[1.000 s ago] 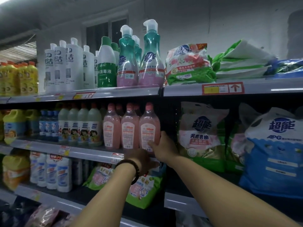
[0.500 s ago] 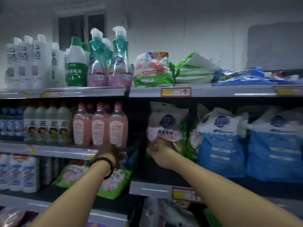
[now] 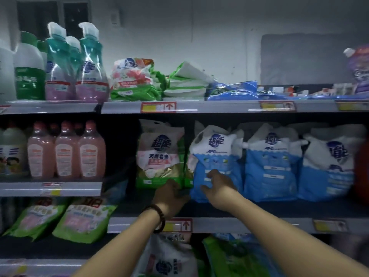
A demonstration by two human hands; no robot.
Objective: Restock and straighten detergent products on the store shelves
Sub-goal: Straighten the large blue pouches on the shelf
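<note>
Having left the pink plastic bottles (image 3: 66, 151) a second earlier, the left hand (image 3: 169, 196) gripped the bottom of the green-and-white soft detergent pouch (image 3: 160, 154) on the middle shelf (image 3: 249, 224) while the spread right hand (image 3: 218, 186) pressed the neighbouring blue-and-white pouch (image 3: 216, 162), so straightening had apparently shifted to the bags

A pink and green detergent bag (image 3: 159, 156) stands upright on the middle shelf (image 3: 249, 224). It has a blue round logo near the top. Just beside it, on its right, stands a blue and white detergent bag (image 3: 214, 152) with a spout at the top corner. Two more blue and white bags (image 3: 272, 162) stand in a row further right, close together. The left hand (image 3: 170, 196) is at the bottom of the pink and green bag. The right hand (image 3: 218, 186) touches the front of the blue one.
</note>
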